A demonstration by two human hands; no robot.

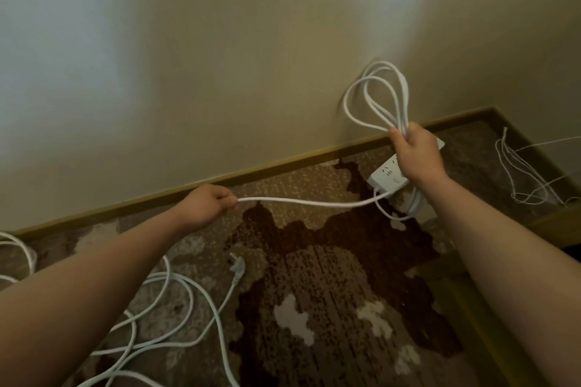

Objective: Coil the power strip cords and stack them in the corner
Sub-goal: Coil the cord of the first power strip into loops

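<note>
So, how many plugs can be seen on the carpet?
1. The plug lies on the carpet below the left hand, at the end of a loose white cord. Other plugs may be hidden by the arms or out of view.

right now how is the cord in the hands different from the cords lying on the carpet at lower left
The held cord is gathered into neat loops gripped by the right hand, with one stretch pulled out to the left hand; the loose cords sprawl in an untidy tangle. The held cord is lifted against the wall; the loose cords lie flat on the carpet, untouched, a plug showing. Both are white and look alike in thickness.
</note>
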